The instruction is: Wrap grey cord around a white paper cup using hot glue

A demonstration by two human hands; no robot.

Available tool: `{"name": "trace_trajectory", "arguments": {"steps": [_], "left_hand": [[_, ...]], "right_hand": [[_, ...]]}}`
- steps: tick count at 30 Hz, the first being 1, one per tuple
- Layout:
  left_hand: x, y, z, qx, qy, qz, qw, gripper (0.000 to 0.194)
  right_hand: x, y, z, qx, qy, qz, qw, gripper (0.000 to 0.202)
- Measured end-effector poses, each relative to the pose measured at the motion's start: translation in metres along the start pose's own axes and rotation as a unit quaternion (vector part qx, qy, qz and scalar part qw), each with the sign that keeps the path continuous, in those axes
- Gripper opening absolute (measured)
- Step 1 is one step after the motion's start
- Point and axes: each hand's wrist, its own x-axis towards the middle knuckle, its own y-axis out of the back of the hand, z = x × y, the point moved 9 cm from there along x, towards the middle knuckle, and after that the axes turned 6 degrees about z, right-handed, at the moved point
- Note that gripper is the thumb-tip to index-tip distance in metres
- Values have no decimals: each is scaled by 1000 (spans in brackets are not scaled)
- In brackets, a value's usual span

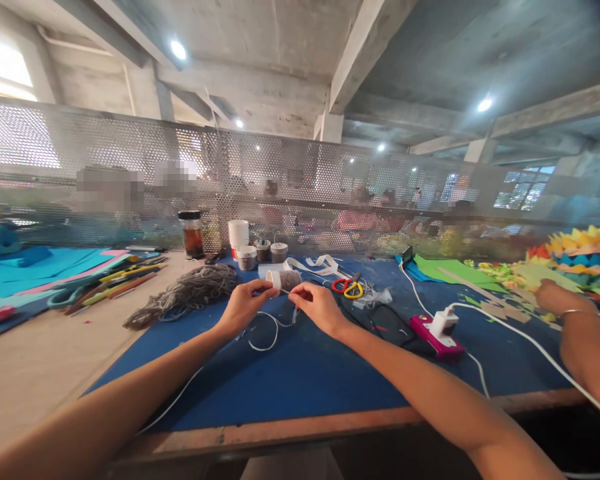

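Over the blue mat (280,387), my left hand (245,305) grips a small white cup (287,279) lying on its side, with greyish cord wound round it. My right hand (321,308) is closed in a pinch at the cup's near side, apparently on the cord, though the thin strand is hard to make out. A loose white cable (265,348) curls on the mat below both hands. Left of the cup lies a tangled bundle of grey cord (187,292). Scissors (349,287) with red and yellow handles lie just beyond my right hand.
Behind the hands stand several small cups (247,258), stacked white cups (239,233) and a jar of dark liquid (193,237). A pink power strip (437,339) with a white cable is to the right. Another person's arm (580,327) reaches in there. A perforated metal screen (290,180) borders the back.
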Motion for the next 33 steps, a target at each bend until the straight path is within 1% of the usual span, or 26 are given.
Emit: {"name": "trace_trajectory", "arguments": {"steps": [3,6,12,17,23,27,33], "left_hand": [[-3,-5,9,15,-17,-26,999,25],[-5,-8,14,22,-30,-45,998,24],[-7,-10,16,22,-32,-55,998,25],[-9,-12,20,28,-43,-66,996,24],[-10,-14,21,27,-57,-65,996,22],[-10,-14,21,27,-53,-64,996,21],[-11,-16,28,48,-76,-77,993,21]], "right_hand": [[2,11,-8,-71,37,41,996,17],[3,17,-15,-120,70,66,988,15],[1,22,-26,-147,100,84,981,13],[2,23,-28,-132,96,87,983,13],[3,25,-24,-104,81,90,987,15],[4,25,-21,-103,70,93,988,16],[4,29,-20,-108,68,102,987,15]]}}
